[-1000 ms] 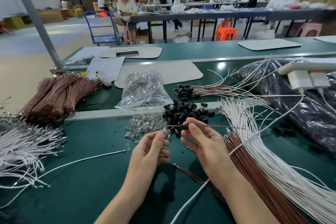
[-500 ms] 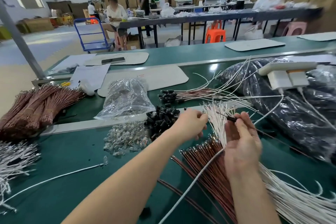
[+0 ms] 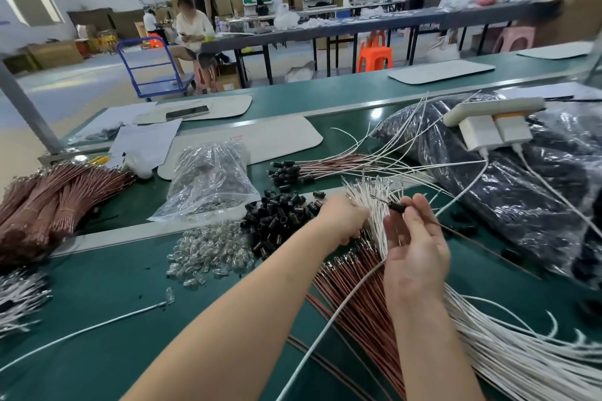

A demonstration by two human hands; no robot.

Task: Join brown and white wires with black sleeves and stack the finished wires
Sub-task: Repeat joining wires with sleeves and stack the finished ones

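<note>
Your right hand (image 3: pixel 415 254) was raised palm-up, its fingers (image 3: pixel 422 215) pinching a black sleeve (image 3: pixel 399 205) on a thin brown wire (image 3: pixel 456 231) that trailed toward four o'clock. Your left hand (image 3: pixel 342 218) was curled into the tips of the white wires (image 3: pixel 374 195), at nine o'clock from the sleeve; whether it gripped one I cannot tell. On the counter (image 3: pixel 97 319), the loose sleeves (image 3: pixel 277 218) lay at nine o'clock from that hand, the finished wires (image 3: pixel 325 168) at twelve, the brown bundle (image 3: pixel 358 296) at six.
</note>
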